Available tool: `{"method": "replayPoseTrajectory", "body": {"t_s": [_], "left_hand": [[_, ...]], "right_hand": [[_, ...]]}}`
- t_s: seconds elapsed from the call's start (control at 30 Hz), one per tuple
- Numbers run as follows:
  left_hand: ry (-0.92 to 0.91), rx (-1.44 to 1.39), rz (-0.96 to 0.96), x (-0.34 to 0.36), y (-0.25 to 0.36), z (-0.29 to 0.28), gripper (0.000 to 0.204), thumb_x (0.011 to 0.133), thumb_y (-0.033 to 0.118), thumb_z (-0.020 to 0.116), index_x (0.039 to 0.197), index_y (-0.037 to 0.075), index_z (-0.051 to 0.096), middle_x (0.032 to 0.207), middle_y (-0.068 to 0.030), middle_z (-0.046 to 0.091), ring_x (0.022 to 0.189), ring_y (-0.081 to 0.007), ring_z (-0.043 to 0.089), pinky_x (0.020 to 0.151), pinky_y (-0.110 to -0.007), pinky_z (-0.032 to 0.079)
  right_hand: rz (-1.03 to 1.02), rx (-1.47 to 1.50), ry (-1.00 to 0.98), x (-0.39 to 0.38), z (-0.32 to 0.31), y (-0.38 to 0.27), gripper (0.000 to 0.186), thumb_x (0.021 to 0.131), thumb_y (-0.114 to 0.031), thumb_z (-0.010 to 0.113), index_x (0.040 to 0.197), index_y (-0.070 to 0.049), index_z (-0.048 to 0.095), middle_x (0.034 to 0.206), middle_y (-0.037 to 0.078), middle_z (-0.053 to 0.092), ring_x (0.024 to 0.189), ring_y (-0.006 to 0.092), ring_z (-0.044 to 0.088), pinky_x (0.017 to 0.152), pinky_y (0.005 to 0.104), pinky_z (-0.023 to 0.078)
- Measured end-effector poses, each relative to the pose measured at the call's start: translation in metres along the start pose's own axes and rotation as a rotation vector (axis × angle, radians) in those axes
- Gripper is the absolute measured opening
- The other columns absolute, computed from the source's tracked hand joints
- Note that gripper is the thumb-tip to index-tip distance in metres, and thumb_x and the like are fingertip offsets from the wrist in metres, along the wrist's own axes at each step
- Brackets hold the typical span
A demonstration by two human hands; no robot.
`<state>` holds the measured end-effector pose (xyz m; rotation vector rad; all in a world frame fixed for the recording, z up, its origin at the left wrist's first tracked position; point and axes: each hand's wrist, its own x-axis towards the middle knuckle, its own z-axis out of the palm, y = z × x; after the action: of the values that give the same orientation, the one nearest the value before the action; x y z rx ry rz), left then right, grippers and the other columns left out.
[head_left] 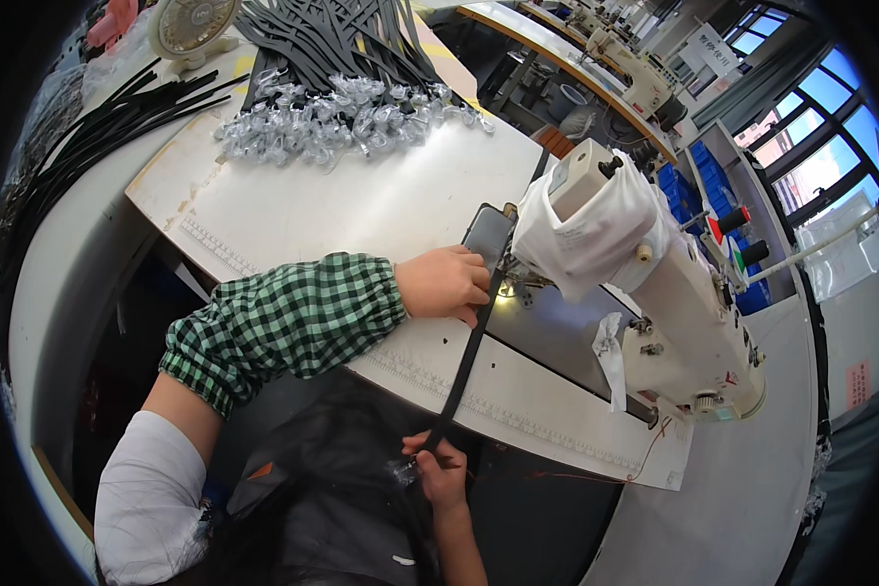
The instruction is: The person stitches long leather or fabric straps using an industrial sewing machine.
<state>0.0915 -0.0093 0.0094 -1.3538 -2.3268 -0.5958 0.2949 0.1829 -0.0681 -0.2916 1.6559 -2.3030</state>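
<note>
My left hand (443, 283), below a green checked sleeve, has its fingers curled on a long black strap (474, 348) beside the lit needle area (506, 290) of a white sewing machine (684, 332), whose head has white cloth (581, 234) wrapped round it. Near the table's front edge, my right hand (441, 469) grips the lower part of the strap, where a small clear plastic piece (403, 472) shows. The strap runs diagonally across the white worktop (400, 367).
Black straps with clear fittings (332, 122) lie piled at the back, beside loose black strips (107, 132) and a small fan (188, 29). Thread spools (732, 221) and blue bins (703, 181) stand at the right. Other machines (635, 78) are behind.
</note>
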Motion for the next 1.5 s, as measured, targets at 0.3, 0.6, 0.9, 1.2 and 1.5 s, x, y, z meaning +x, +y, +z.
{"method": "replayPoseTrajectory", "body": {"t_s": [0.3,0.6,0.9,1.2,1.5], "left_hand": [[-0.038,0.037,-0.080,0.000,0.001,0.001,0.042,0.066,0.036,0.067,0.097,0.007,0.064,0.100,-0.0052,0.057,0.095,-0.0205,0.052,0.084,-0.033,0.040],[-0.032,0.029,-0.067,0.000,-0.001,0.004,0.043,0.066,0.036,0.067,0.097,0.007,0.064,0.101,-0.0056,0.057,0.096,-0.0205,0.052,0.085,-0.034,0.040],[-0.048,0.016,-0.070,0.000,0.000,0.003,0.042,0.066,0.035,0.068,0.096,0.006,0.064,0.101,-0.0062,0.058,0.095,-0.0210,0.052,0.084,-0.034,0.040],[-0.042,0.019,-0.067,-0.001,-0.001,0.005,0.040,0.066,0.034,0.068,0.094,0.006,0.064,0.100,-0.0060,0.058,0.093,-0.0208,0.053,0.083,-0.033,0.041],[-0.004,-0.008,-0.038,-0.001,-0.003,0.010,0.028,0.067,0.024,0.067,0.087,0.005,0.065,0.093,-0.0046,0.060,0.089,-0.0196,0.054,0.079,-0.032,0.043]], "right_hand": [[0.169,0.098,0.136,-0.007,0.010,-0.002,0.025,0.086,-0.020,0.058,0.094,0.004,0.063,0.083,0.010,0.064,0.063,0.0083,0.056,0.056,0.0192,0.043],[-0.213,-0.480,0.555,0.001,0.030,-0.020,0.022,0.091,-0.013,0.046,0.100,0.003,0.058,0.085,0.011,0.060,0.078,0.0161,0.055,0.066,0.0256,0.046],[-0.630,-1.497,0.197,0.034,0.024,-0.074,0.039,0.059,0.010,0.054,0.093,-0.003,0.065,0.097,0.003,0.062,0.068,0.0195,0.049,0.058,0.0260,0.044],[-0.674,-1.526,0.069,0.069,0.004,-0.087,0.040,0.061,0.009,0.056,0.098,-0.004,0.062,0.098,0.006,0.062,0.070,0.0199,0.059,0.059,0.0291,0.049],[-0.627,-1.533,-0.061,0.097,-0.012,-0.096,0.045,0.060,0.008,0.054,0.103,-0.004,0.059,0.104,0.009,0.060,0.068,0.0238,0.062,0.059,0.0310,0.050]]}}
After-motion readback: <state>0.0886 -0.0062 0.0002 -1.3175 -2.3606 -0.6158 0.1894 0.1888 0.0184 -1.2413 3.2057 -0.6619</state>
